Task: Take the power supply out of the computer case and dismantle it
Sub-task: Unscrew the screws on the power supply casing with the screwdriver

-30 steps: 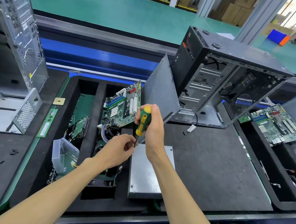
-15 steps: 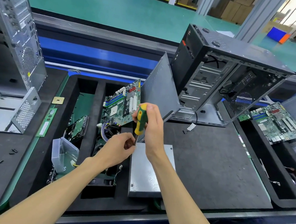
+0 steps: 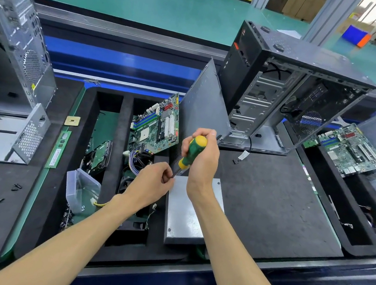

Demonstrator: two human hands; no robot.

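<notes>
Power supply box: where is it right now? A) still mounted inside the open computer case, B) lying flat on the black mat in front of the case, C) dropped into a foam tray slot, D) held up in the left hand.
B: the grey power supply box lies flat on the black mat, outside the open computer case, under the screwdriver.

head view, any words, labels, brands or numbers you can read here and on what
None can be read.
RAM stick: white label, print too small.
Motherboard: markings blurred.
Black computer case: red badge, illegible.
Cable tag: blurred.
</notes>
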